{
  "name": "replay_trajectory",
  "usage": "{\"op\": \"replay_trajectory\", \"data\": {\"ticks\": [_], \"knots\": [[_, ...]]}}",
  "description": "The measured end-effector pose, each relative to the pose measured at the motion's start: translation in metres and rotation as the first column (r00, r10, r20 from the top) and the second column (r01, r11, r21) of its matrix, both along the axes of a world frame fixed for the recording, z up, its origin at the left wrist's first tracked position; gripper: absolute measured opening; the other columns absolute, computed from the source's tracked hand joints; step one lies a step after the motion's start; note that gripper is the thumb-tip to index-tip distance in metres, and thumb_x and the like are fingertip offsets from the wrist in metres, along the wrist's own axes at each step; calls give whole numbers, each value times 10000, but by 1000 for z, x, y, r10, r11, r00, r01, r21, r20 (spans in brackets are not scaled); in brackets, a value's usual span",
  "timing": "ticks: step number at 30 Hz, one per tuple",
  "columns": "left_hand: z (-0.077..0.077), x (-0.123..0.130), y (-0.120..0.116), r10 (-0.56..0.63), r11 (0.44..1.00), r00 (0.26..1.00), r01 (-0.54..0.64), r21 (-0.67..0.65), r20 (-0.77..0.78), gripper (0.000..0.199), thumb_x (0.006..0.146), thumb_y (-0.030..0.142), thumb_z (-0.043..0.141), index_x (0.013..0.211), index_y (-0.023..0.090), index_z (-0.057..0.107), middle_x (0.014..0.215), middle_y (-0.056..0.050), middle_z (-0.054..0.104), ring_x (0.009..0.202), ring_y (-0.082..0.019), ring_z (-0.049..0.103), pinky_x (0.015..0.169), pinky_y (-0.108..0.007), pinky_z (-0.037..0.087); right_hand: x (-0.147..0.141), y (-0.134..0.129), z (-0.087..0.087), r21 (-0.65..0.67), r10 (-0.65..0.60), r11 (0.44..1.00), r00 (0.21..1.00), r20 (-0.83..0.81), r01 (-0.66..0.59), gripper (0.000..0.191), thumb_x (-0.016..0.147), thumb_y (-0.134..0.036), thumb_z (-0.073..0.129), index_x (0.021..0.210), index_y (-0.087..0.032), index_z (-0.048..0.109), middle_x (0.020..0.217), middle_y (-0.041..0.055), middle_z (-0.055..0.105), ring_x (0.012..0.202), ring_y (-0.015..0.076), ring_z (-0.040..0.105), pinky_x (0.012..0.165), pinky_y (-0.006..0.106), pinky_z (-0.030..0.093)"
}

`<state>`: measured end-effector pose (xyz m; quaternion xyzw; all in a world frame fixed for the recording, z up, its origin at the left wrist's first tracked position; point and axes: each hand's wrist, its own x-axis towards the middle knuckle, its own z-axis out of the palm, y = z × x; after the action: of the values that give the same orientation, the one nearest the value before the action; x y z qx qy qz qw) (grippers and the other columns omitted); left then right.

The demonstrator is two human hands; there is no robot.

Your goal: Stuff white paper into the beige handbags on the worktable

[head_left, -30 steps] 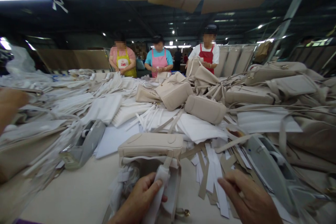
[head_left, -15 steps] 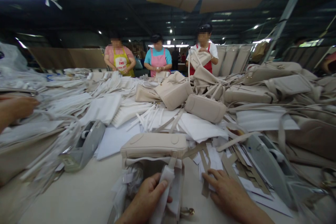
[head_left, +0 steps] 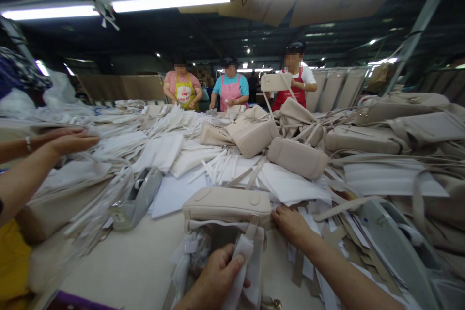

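Head view: white strip in the left hand

Three people stand in the background, left to right: a person in a yellow apron, a person in a pink apron and a person in a red apron. Bright tube lamps run overhead. A grey post slants at right. The blurred pale bundle at far left may be plastic sheeting.
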<state>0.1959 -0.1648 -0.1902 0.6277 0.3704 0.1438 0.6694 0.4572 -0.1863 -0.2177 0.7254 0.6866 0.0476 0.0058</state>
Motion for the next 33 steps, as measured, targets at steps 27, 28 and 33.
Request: {"op": "replay_trajectory", "data": {"ticks": [27,28,33], "knots": [[-2,-12,2,6,997,990,5,-77,138,314,795,429,550,910,137,567,823,-39,644,638,-155,646,504,-189,407,-58,-91,57,330,-7,879,700,-714,345,212,880,-365,375,833,-249,546,688,13,634,628,176,598,613,280,433],[-2,-12,2,9,997,991,1,-81,131,313,792,426,557,910,136,566,827,-41,645,633,-154,646,493,-185,400,-65,-97,54,182,-86,923,640,-764,340,226,876,-372,360,805,-253,538,639,0,617,578,172,584,570,274,416],[-1,-11,2,-6,998,995,12,-56,101,293,798,398,560,925,133,558,838,-45,652,617,-147,646,469,-168,380,-79,-102,12,-126,-255,958,558,-790,259,203,835,-306,371,737,-235,535,708,7,644,672,188,595,598,276,385]]}}
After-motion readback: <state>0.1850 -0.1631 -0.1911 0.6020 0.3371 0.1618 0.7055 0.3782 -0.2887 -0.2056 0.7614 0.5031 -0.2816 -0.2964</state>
